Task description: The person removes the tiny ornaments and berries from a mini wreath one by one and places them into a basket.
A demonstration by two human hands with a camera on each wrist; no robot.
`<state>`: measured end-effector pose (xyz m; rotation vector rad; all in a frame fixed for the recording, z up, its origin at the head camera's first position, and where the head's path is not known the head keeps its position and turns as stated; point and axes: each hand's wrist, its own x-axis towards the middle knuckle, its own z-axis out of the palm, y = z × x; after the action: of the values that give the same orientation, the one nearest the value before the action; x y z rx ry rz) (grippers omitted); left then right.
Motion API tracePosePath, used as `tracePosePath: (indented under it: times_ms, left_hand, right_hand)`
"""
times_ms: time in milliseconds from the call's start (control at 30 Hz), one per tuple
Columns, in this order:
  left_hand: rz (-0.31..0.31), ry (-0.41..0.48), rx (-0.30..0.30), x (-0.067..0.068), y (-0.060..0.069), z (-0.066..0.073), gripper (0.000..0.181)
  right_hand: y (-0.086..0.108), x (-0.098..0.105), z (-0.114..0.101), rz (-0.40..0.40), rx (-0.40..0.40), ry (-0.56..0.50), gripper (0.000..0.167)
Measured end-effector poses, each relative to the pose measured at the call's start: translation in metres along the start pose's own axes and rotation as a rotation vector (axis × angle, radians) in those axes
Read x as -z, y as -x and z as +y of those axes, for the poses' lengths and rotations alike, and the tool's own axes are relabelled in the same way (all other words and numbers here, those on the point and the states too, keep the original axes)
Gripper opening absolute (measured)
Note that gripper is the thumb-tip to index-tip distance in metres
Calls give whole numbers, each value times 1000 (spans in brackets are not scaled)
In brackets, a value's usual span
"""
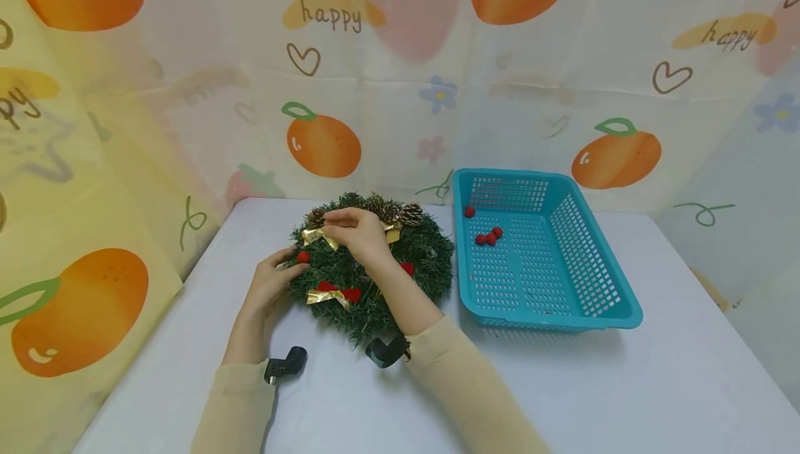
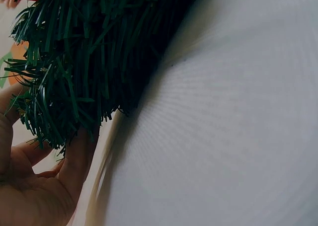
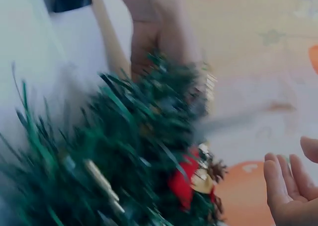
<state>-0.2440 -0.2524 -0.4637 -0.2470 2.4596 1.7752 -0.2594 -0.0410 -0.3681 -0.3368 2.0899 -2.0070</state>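
A green wreath (image 1: 431,253) lies on the white table, trimmed with pinecones (image 1: 412,214), gold bows and a red-and-gold bow (image 1: 333,294). At its left edge my left hand (image 1: 269,284) grips the branches, thumb near a red ball (image 1: 303,257). The left wrist view shows those fingers around the green needles (image 2: 94,52). Over the wreath's upper left, near a gold bow (image 1: 321,237), hovers my right hand (image 1: 359,232). In the right wrist view its fingers (image 3: 274,181) look fairly straight, apart from the wreath, with nothing visible in them.
Right of the wreath stands a blue-green perforated basket (image 1: 550,322) with several small red balls (image 1: 491,239) inside. A fruit-patterned cloth (image 1: 387,121) hangs behind the table and along its left side.
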Motion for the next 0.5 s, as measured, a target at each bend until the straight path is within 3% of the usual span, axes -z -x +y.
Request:
tracePosePath:
  times_ms: [233, 500]
  left_hand:
    - [-7, -13, -9, -1, -1, 0, 71]
    - [-10, -34, 24, -1, -1, -1, 71]
  right_hand:
    - [-6, -25, 16, 49, 20, 83, 25]
    - [-11, -47, 36, 68, 63, 223, 29]
